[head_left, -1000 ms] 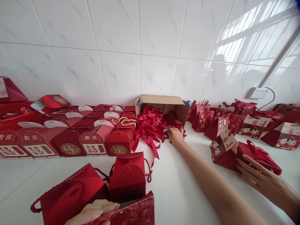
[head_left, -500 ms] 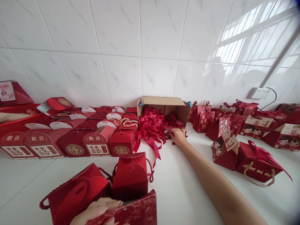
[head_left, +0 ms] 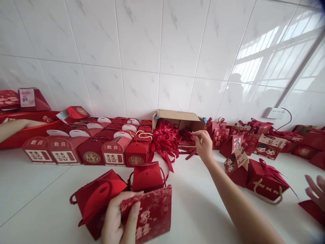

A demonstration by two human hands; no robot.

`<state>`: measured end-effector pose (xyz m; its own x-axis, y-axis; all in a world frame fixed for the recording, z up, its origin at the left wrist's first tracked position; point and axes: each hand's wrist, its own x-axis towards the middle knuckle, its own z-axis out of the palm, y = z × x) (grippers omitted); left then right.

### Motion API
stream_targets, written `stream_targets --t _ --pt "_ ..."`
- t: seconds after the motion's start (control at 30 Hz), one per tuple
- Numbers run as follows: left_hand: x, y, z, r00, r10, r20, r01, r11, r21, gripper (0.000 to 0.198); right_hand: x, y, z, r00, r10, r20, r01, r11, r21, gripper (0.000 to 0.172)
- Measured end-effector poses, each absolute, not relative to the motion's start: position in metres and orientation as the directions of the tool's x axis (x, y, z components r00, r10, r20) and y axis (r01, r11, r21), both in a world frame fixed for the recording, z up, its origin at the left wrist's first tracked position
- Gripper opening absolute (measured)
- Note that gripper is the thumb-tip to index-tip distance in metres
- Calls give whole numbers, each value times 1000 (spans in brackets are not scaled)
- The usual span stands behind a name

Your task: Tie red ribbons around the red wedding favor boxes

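Observation:
My left hand (head_left: 119, 217) grips a flat-looking red gift box (head_left: 154, 217) with pale printed characters, its thumb on the front. Right behind it are two red gift boxes with cord handles, one tilted box (head_left: 95, 193) and one upright box (head_left: 147, 178). My right hand (head_left: 203, 144) is raised in a pinch in front of the cardboard box (head_left: 179, 114). A small end of a dark red strip (head_left: 193, 136) shows at its fingertips; most of it is hidden. Shiny red ribbons (head_left: 166, 135) spill from the cardboard box, with darker red strips (head_left: 186, 149) beside them.
Rows of red gift boxes (head_left: 90, 150) stand at the left. More boxes, including a bow-topped box (head_left: 266, 178), stand at the right. Another person's arm (head_left: 15, 128) reaches into a red tub (head_left: 35, 130); another person's hand (head_left: 317, 189) is at the right edge.
My right hand has lifted out from the dark red strips, pinching one. My left hand has turned the held box so its printed front shows. Another person's hand has appeared at the right.

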<state>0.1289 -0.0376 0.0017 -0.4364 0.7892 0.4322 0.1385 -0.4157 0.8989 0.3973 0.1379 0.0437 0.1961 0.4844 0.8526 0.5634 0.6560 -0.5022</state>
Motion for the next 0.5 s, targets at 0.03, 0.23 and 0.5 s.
stream_targets --t 0.03,0.23,0.5 --pt "129 -36 3 -409 782 471 170 -441 881 28 390 120 54 212 479 852 533 674 -511 9" --pt "113 -31 14 -151 774 615 321 -550 771 17 346 -5 76 115 636 763 -85 772 -630 5" --pt "115 -79 56 -65 630 774 311 -724 615 24 307 -91 43 -117 715 689 -428 590 -685 9"
